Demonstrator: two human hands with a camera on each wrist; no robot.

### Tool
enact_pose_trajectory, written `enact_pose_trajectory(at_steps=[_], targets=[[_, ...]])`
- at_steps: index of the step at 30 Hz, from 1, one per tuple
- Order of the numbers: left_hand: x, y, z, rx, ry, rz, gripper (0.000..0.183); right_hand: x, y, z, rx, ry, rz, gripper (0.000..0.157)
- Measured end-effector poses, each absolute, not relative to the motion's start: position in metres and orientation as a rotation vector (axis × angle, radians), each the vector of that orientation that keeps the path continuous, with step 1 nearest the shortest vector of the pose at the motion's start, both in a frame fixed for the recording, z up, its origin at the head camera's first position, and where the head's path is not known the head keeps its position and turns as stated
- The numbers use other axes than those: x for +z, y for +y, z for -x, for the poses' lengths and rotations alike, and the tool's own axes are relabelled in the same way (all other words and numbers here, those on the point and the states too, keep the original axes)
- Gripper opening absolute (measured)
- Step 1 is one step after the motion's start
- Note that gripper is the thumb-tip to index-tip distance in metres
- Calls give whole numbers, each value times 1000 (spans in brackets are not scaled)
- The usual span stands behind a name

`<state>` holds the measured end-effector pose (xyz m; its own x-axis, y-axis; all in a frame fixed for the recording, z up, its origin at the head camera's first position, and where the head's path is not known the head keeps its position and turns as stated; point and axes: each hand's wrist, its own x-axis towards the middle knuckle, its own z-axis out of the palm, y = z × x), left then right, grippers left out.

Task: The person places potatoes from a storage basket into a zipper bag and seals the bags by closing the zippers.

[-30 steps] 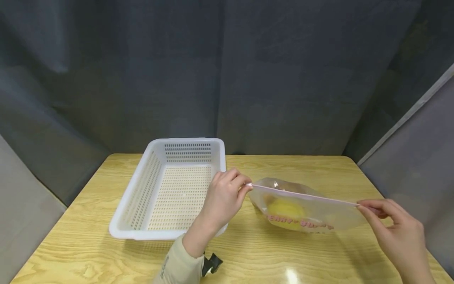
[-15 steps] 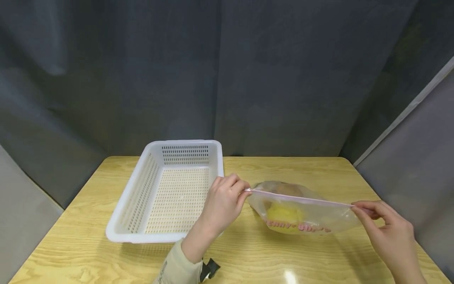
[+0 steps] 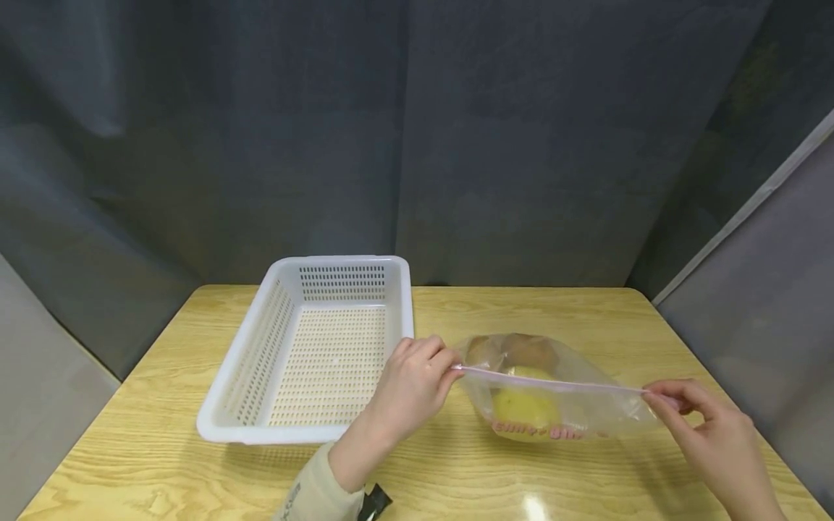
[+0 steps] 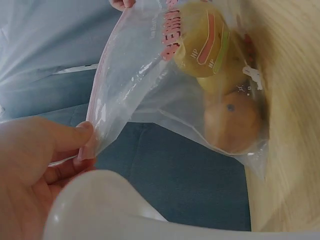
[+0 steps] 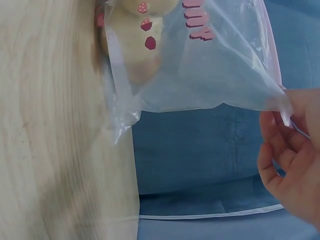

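A clear zip bag [image 3: 599, 409] with a pink top strip and pink lettering is stretched between both hands. Its left top corner is pinched by my left hand [image 3: 413, 383] between thumb and fingers. At the opposite corner, my right hand [image 3: 717, 434] pinches the strip's end. Through the plastic show a large yellow round fruit [image 3: 524, 409] and brownish-orange round fruits behind it, one of them a round fruit [image 4: 232, 122] low in the bag in the left wrist view. The bag's loaded bottom is at the wooden tabletop [image 5: 55, 125], its strip raised above.
A white perforated plastic basket [image 3: 218, 383] stands left of the bag, its rim close beside my left hand. A small black object [image 3: 376, 501] shows at the left sleeve. Dark cloth [image 3: 521, 145] hangs behind the table.
Both hands have come down a little, lowering the pink strip. More of the brownish fruits now shows behind the strip. The grip on both corners stays the same.
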<state>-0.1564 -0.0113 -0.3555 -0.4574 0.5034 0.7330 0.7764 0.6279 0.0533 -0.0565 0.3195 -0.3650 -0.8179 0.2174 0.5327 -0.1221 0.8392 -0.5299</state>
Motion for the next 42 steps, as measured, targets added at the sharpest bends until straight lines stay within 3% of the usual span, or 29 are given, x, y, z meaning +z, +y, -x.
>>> enact_pose_trajectory(at_steps=[21, 42], targets=[[-367, -1, 150, -443, -2235, 1100, 9, -378, 335, 54, 834, -2695, 90, 11], [-367, 0, 163, -280, -2304, 770, 13, -383, 324, 88, 802, -2651, -33, 8]])
